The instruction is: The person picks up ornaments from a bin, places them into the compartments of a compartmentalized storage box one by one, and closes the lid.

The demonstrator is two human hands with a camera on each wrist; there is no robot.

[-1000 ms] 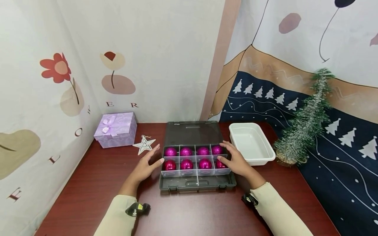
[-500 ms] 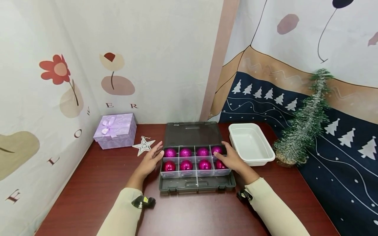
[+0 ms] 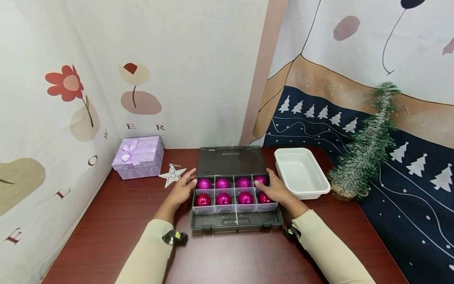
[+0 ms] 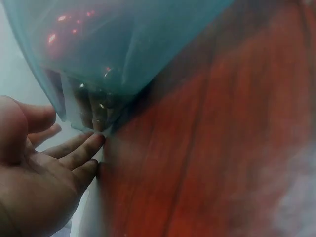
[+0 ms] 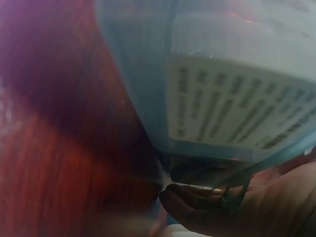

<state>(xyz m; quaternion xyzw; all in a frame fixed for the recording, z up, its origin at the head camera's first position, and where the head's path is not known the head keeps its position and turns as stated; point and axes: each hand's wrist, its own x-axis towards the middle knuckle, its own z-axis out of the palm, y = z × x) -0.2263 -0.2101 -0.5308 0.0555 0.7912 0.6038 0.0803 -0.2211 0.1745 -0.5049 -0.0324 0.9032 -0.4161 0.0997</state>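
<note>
A dark see-through plastic storage box [image 3: 214, 221] stands on the table with its lid [image 3: 232, 161] folded back. In it sits a clear divided tray [image 3: 205, 210] with pink Christmas balls [image 3: 224, 198], one per visible compartment: glittery at the back, shiny in front. My left hand [image 3: 181, 191] is at the left side; in the left wrist view its fingers [image 4: 81, 153] are nearly straight near a lower corner. At the right, my right hand [image 3: 278, 191] grips the side, thumb over the rim and partly hiding two balls. The right wrist view shows its fingers [image 5: 185, 205] near the bottom edge.
A white star ornament [image 3: 172, 175] lies left of the box, near a lilac gift box [image 3: 139, 157]. To the right stand a white tub [image 3: 303, 173] and a small frosted Christmas tree [image 3: 367, 150]. Printed cloth walls border the table [image 3: 227, 260] behind and at both sides.
My left hand has moved slightly up and right to the box's side, and my right hand has moved slightly left. Over the last half second both hands barely shift; the box stays put.
</note>
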